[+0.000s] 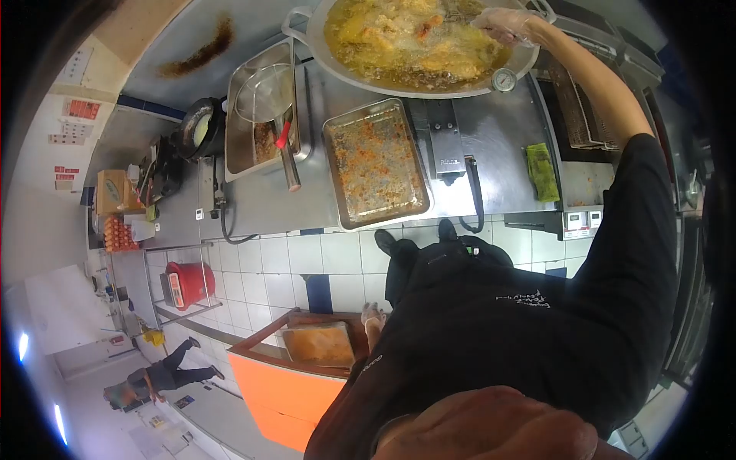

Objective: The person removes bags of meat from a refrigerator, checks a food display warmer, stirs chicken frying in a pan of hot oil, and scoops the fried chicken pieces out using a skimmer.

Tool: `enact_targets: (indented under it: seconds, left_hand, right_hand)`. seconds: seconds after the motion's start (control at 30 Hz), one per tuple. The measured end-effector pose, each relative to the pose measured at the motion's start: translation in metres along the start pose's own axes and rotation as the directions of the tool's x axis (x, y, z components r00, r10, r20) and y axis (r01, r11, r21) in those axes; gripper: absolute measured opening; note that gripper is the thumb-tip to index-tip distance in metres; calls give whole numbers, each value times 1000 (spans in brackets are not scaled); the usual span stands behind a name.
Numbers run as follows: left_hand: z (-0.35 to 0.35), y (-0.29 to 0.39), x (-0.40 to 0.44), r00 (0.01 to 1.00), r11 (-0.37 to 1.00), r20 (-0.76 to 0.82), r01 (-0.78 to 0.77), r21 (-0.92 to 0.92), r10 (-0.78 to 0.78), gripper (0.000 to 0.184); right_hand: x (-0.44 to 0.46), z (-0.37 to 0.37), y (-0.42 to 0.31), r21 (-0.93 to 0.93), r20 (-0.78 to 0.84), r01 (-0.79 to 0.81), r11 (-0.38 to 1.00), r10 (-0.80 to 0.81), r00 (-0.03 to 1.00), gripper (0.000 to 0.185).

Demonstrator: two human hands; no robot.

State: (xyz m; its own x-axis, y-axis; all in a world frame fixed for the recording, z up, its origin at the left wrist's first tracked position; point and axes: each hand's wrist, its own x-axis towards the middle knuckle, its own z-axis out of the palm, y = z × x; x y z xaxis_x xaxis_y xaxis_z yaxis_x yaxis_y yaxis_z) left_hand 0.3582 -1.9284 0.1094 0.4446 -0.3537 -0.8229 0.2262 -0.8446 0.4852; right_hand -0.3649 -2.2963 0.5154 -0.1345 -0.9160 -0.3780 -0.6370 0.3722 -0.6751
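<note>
In our wok [429,94] at twelve o'clock, bubbling oil [383,80] around the frying pieces [456,60] could splash and burn our right hand [507,27], reaching low at one o'clock, its grip we cannot tell, while our left hand [373,316], at six, is loosely spread.

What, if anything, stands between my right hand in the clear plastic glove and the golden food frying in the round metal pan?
Nothing visible. Your right hand is at the right side of the metal pan; the golden food lies uncovered nearby. The round white-faced thermometer sits at the near rim, outside that path.
</note>
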Motion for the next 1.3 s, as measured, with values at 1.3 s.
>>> enact_targets:
  seconds: [1.3]
  left_hand:
    - [47, 28, 30, 990, 985, 103, -107, 134, 94, 53]
  right_hand:
    - [-200, 45, -35, -947, -234, -87, 309, -480, 845, 58]
